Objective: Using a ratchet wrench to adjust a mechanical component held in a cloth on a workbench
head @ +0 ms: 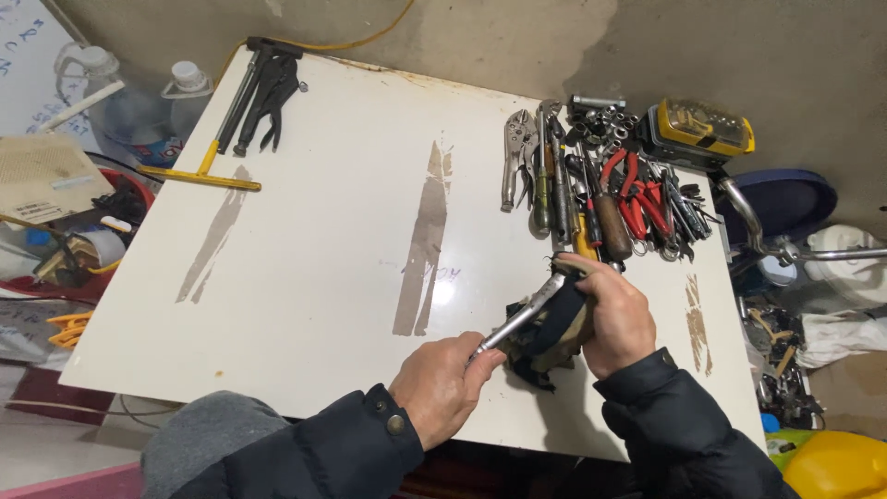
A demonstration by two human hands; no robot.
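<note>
We've got the left hand gripping a metal wrench handle, right hand clamping a dark rag round it – yellow bit case shut on the counter.

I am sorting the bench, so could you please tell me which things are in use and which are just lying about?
In use:
- left hand holding metal wrench
- right hand holding dark rag

Lying about:
- locking pliers
- red-handled pliers
- yellow bit case
- black clamp
- white tabletop
</note>
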